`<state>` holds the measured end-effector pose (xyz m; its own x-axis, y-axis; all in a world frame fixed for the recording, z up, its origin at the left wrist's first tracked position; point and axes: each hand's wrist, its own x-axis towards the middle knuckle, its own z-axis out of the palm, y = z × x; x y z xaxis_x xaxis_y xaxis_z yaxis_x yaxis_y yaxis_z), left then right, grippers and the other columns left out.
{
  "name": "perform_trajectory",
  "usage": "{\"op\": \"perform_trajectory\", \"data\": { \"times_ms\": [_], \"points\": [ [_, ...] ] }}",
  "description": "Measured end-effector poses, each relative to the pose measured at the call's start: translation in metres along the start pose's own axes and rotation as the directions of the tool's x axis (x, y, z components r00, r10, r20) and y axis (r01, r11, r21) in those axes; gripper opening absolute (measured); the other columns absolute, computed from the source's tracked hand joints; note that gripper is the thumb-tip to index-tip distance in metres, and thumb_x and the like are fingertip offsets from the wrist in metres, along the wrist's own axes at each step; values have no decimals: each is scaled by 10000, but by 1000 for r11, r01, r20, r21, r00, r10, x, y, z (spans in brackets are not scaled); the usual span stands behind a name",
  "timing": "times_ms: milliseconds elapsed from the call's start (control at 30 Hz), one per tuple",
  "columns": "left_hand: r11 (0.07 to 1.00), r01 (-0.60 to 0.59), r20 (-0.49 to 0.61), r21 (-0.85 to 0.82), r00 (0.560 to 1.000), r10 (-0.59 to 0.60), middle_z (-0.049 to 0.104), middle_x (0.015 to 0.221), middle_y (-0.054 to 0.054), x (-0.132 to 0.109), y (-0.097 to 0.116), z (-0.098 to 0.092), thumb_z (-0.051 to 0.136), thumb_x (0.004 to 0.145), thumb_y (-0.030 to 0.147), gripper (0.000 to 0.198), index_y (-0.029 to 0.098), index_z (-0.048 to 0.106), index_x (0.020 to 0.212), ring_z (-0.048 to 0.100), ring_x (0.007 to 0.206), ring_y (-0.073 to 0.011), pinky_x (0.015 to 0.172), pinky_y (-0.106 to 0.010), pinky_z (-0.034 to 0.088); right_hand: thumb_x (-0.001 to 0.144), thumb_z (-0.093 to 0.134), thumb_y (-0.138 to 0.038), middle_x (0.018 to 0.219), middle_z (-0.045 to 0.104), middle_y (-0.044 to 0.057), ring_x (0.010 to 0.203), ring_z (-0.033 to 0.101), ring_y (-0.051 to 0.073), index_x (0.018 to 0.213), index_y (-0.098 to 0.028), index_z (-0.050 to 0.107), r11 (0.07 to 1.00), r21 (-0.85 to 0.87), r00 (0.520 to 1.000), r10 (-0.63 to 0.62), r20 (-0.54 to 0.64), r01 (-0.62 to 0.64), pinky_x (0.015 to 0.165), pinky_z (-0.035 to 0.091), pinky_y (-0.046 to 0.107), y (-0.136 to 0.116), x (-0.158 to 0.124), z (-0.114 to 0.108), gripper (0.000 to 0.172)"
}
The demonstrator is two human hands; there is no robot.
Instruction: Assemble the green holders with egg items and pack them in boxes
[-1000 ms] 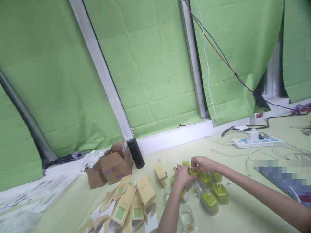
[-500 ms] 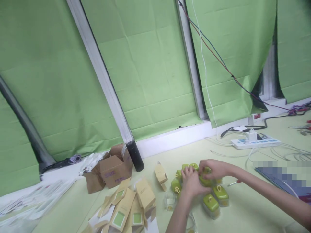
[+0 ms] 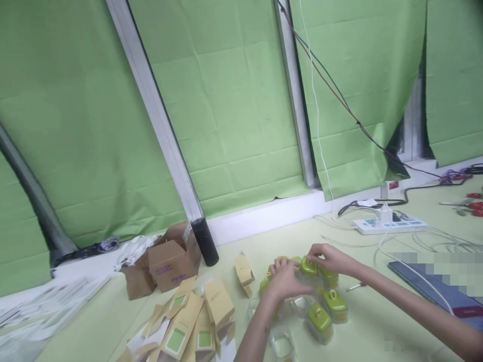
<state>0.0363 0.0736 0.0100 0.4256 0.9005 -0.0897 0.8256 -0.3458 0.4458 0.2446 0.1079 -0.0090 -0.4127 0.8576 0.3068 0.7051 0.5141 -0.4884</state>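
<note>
Small clear boxes with green lids, each lid bearing a pale loop, stand grouped around both hands. My right hand (image 3: 327, 257) is closed, its fingertips pinching the loop of a green lid (image 3: 309, 267). My left hand (image 3: 286, 279) lies over the boxes at the left of the group, thumb stretched out and fingers bent; what is under its fingers is partly hidden. In front stand a green-lidded box (image 3: 319, 323) and another lidded box (image 3: 335, 304). A lidless clear container (image 3: 282, 344) and a second clear container (image 3: 301, 305) are near my left wrist.
Tan cartons with green squares (image 3: 188, 322) are heaped at the left, behind them a brown cardboard box (image 3: 171, 264) and a black cylinder (image 3: 205, 241). To the right lie a power strip (image 3: 390, 225) with cables, a screwdriver (image 3: 356, 286), a tablet-like slab (image 3: 426, 281) and red-handled tools (image 3: 473, 205).
The view has shifted slightly. My right hand has moved a little left and up to the lid loop. My left hand has shifted left, uncovering clear containers.
</note>
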Motion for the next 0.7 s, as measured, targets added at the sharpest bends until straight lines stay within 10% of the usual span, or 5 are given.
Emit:
{"op": "perform_trajectory", "data": {
  "times_ms": [133, 367, 700],
  "points": [
    [997, -56, -90, 56, 994, 61, 461, 1348, -92, 33, 8, -8, 537, 867, 414, 472, 217, 453, 1288, 425, 1230, -281, 1020, -520, 333, 929, 545, -311, 1144, 607, 64, 936, 620, 189, 1132, -177, 578, 997, -46, 998, 55, 25, -54, 807, 524, 393, 18, 13, 2, 245],
    [982, -44, 42, 184, 998, 37, 596, 1170, -78, 91, 22, 6, 559, 878, 352, 333, 163, 559, 1153, 590, 1028, -228, 886, -464, 483, 927, 549, -310, 1135, 612, 61, 926, 624, 188, 1130, -175, 580, 993, -75, 996, 95, 3, -94, 793, 531, 386, 26, 24, 12, 246],
    [975, -64, 13, 213, 998, 62, 445, 1339, -97, 84, 19, 14, 608, 795, 479, 569, 210, 465, 1274, 416, 1228, -294, 1009, -510, 343, 928, 536, -325, 1007, 651, 48, 849, 634, 167, 1014, -157, 622, 993, 45, 973, 118, -197, -111, 755, 526, 353, 51, -5, -14, 208]
  ]
}}
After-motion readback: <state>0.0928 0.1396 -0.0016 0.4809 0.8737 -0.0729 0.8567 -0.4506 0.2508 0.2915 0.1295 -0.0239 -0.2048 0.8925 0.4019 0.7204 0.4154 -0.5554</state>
